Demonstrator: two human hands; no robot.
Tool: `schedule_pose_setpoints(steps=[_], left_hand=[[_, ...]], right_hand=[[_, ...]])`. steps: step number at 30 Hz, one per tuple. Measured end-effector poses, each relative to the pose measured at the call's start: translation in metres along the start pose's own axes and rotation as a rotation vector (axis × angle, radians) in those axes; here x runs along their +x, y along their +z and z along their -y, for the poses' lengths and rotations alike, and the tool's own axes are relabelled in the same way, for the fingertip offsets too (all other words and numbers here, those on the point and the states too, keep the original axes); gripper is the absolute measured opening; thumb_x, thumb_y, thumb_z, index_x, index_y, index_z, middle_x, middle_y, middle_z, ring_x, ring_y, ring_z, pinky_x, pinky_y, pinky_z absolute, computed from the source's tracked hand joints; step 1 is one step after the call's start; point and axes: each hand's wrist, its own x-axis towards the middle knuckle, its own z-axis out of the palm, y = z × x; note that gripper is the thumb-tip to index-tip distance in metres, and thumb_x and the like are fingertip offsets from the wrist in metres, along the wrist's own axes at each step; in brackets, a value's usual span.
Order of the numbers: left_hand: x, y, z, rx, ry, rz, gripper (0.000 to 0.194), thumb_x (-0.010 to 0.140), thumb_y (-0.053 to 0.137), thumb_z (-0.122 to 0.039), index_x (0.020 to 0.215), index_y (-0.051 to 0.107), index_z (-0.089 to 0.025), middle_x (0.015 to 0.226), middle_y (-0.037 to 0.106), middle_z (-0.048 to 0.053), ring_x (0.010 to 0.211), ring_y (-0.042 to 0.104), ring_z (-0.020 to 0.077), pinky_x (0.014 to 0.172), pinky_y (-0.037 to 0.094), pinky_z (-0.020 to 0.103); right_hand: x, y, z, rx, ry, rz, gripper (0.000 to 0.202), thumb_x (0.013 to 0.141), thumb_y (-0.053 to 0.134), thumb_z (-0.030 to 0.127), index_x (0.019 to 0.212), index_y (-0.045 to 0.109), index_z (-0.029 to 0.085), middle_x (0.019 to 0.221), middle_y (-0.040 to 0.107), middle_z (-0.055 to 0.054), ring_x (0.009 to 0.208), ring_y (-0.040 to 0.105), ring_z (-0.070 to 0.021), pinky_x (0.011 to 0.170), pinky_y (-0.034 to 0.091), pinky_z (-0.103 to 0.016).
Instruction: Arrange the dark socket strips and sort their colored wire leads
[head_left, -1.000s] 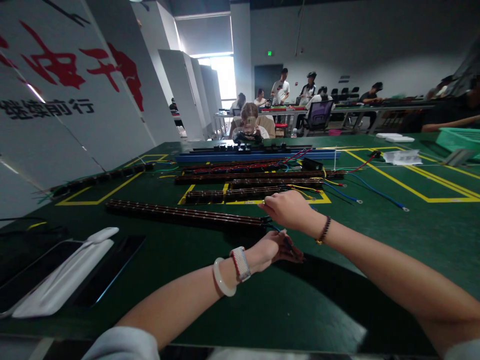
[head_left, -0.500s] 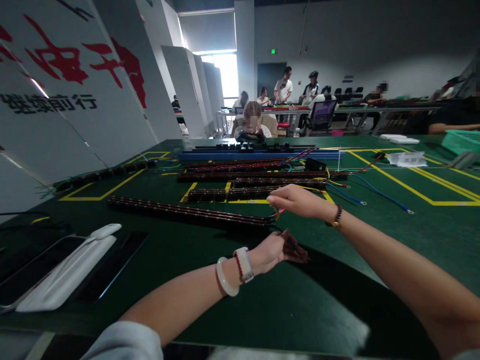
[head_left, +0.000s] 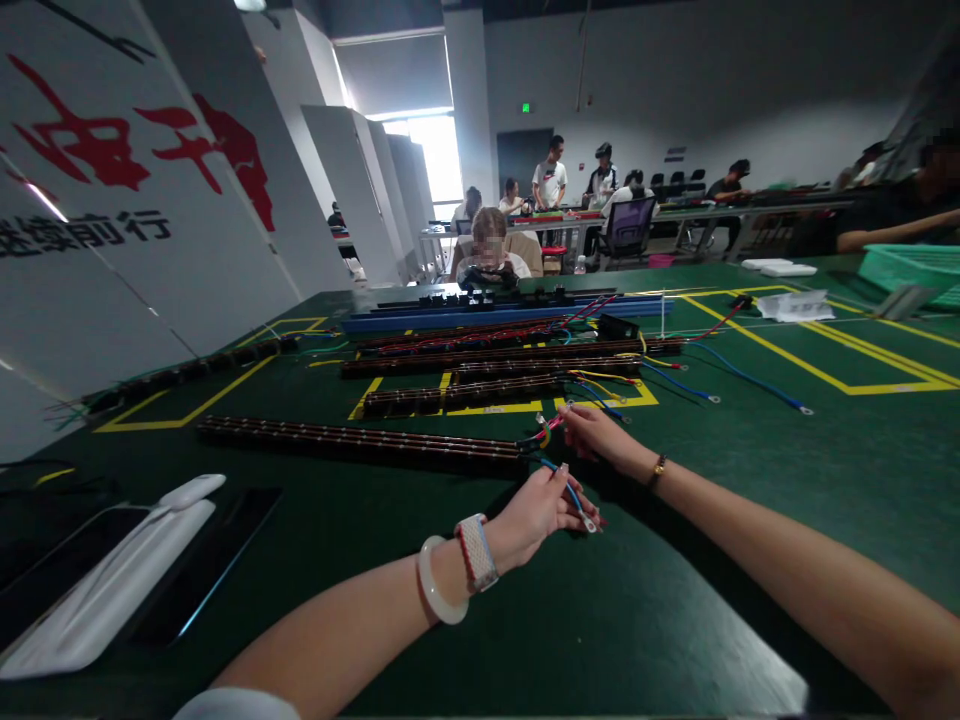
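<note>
A long dark bundle of rods (head_left: pixel 360 438) lies across the green table, with coloured wires at its right end. My left hand (head_left: pixel 544 510) is closed on the blue wire (head_left: pixel 574 494), whose ring terminal (head_left: pixel 589 525) shows by the fingertips. Just above and to the right, my right hand (head_left: pixel 596 437) pinches the red wire (head_left: pixel 553 424) from the same end. A short yellow-green wire curls beside it. Behind the hands, a shorter dark bundle (head_left: pixel 465 394) has yellow and blue wires at its right end.
White and black devices (head_left: pixel 112 590) lie at the left. Farther back are more wired bundles, a blue rail (head_left: pixel 480 315) and yellow tape outlines. A green basket (head_left: pixel 911 272) stands at the right. People sit and stand beyond the table.
My right hand has come down and closed on the red wire. The fingers of my left hand have turned, showing the blue wire and its terminal. The view has shifted slightly.
</note>
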Motion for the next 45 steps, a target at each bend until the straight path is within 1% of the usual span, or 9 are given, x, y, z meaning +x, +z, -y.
schedule_pose_setpoints(steps=[12, 21, 30, 36, 37, 40, 43, 44, 45], left_hand=[[0.001, -0.019, -0.015, 0.530, -0.217, 0.083, 0.036, 0.094, 0.023, -0.039, 0.072, 0.041, -0.017, 0.043, 0.043, -0.006, 0.034, 0.044, 0.0089, 0.038, 0.033, 0.019], [0.000, -0.032, -0.037, 0.759, -0.344, 0.195, 0.039, 0.090, 0.033, -0.051, 0.070, 0.043, -0.019, 0.041, 0.038, -0.007, 0.034, 0.033, 0.0069, 0.041, 0.032, 0.021], [0.002, -0.033, -0.025, 0.599, -0.250, 0.294, 0.049, 0.085, 0.034, -0.062, 0.078, 0.048, -0.016, 0.061, 0.061, 0.003, 0.053, 0.060, 0.0137, 0.051, 0.045, 0.025], [-0.023, -0.008, -0.037, 0.948, -0.279, 0.444, 0.055, 0.086, 0.032, -0.062, 0.063, 0.054, -0.017, 0.048, 0.056, 0.003, 0.040, 0.052, 0.0137, 0.041, 0.036, 0.024], [-0.032, 0.000, -0.041, 1.045, -0.183, 0.416, 0.056, 0.089, 0.027, -0.059, 0.061, 0.053, -0.018, 0.047, 0.054, 0.003, 0.038, 0.050, 0.0127, 0.042, 0.036, 0.024], [-0.064, 0.020, -0.048, 1.309, 0.559, 0.286, 0.044, 0.094, 0.027, -0.041, 0.068, 0.055, -0.019, 0.061, 0.059, 0.003, 0.051, 0.051, 0.0113, 0.051, 0.036, 0.025], [-0.096, 0.022, -0.038, 1.425, 1.151, 0.643, 0.028, 0.086, 0.045, -0.039, 0.066, 0.055, -0.022, 0.057, 0.055, 0.000, 0.050, 0.045, 0.0117, 0.047, 0.033, 0.028], [-0.106, 0.019, -0.030, 1.445, 1.240, 0.670, 0.020, 0.083, 0.050, -0.035, 0.068, 0.057, -0.023, 0.057, 0.055, -0.001, 0.049, 0.043, 0.0111, 0.045, 0.032, 0.028], [-0.116, 0.016, -0.021, 1.524, 1.212, 0.493, 0.014, 0.082, 0.051, -0.031, 0.071, 0.058, -0.026, 0.059, 0.056, -0.001, 0.050, 0.044, 0.0120, 0.044, 0.032, 0.029]], right_hand=[[0.002, 0.003, -0.006, 0.012, -0.089, 0.039, 0.043, 0.080, 0.052, 0.060, 0.072, 0.044, 0.019, 0.054, 0.044, 0.007, 0.039, 0.036, -0.0053, 0.035, 0.025, -0.019], [0.002, 0.005, -0.007, -0.029, -0.125, 0.037, 0.042, 0.084, 0.048, 0.059, 0.074, 0.045, 0.018, 0.056, 0.046, 0.006, 0.039, 0.039, -0.0058, 0.036, 0.029, -0.018], [-0.006, 0.011, -0.009, -0.084, -0.141, -0.033, 0.045, 0.084, 0.043, 0.064, 0.077, 0.043, 0.020, 0.059, 0.048, 0.005, 0.041, 0.042, -0.0080, 0.035, 0.031, -0.019], [-0.021, 0.010, -0.005, -0.314, -0.349, -0.205, 0.046, 0.088, 0.039, 0.060, 0.066, 0.043, 0.020, 0.053, 0.041, 0.004, 0.046, 0.040, -0.0106, 0.044, 0.032, -0.023], [-0.025, 0.008, -0.002, -0.360, -0.444, -0.278, 0.045, 0.090, 0.037, 0.057, 0.064, 0.041, 0.020, 0.053, 0.040, 0.003, 0.049, 0.039, -0.0111, 0.047, 0.033, -0.024], [-0.043, 0.004, 0.010, -0.554, -0.837, -0.381, 0.037, 0.094, 0.036, 0.042, 0.066, 0.044, 0.020, 0.063, 0.046, -0.001, 0.060, 0.045, -0.0138, 0.058, 0.040, -0.027], [-0.068, 0.014, 0.029, -0.767, -1.330, -0.212, 0.017, 0.091, 0.043, 0.028, 0.082, 0.055, 0.021, 0.075, 0.054, -0.004, 0.069, 0.051, -0.0147, 0.065, 0.044, -0.029], [-0.076, 0.021, 0.036, -0.845, -1.475, -0.111, 0.012, 0.090, 0.046, 0.024, 0.088, 0.057, 0.021, 0.078, 0.055, -0.004, 0.071, 0.052, -0.0142, 0.067, 0.045, -0.028], [-0.084, 0.030, 0.043, -0.932, -1.592, 0.008, 0.011, 0.089, 0.048, 0.021, 0.093, 0.058, 0.020, 0.080, 0.056, -0.003, 0.073, 0.053, -0.0139, 0.071, 0.046, -0.028]])
